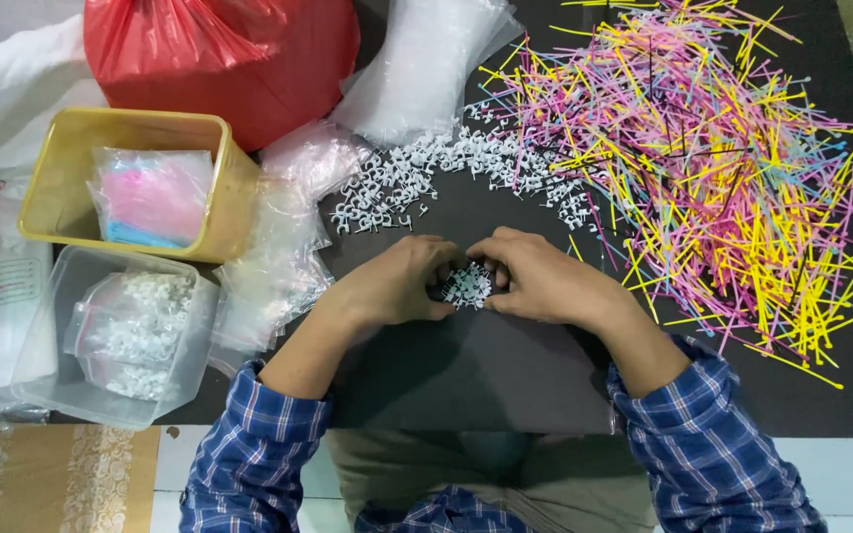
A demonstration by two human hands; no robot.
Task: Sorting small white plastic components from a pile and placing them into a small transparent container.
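Note:
My left hand (397, 281) and my right hand (537, 276) cup a small heap of white plastic cable clips (466, 286) between them on the black tabletop (486, 365). The fingers of both hands curl around the heap and touch it. Just beyond my hands a longer scatter of the same white clips (446, 168) lies across the table. To the right spreads a big pile of coloured cable ties (723, 168), pink, yellow, blue and black.
A yellow bin (51, 188) holding a bag of pink and blue pieces stands at the left. Below it, a clear tub (180, 375) holds bagged white clips. Empty clear bags (278, 266) lie beside them; a red bag (229, 59) sits at the back.

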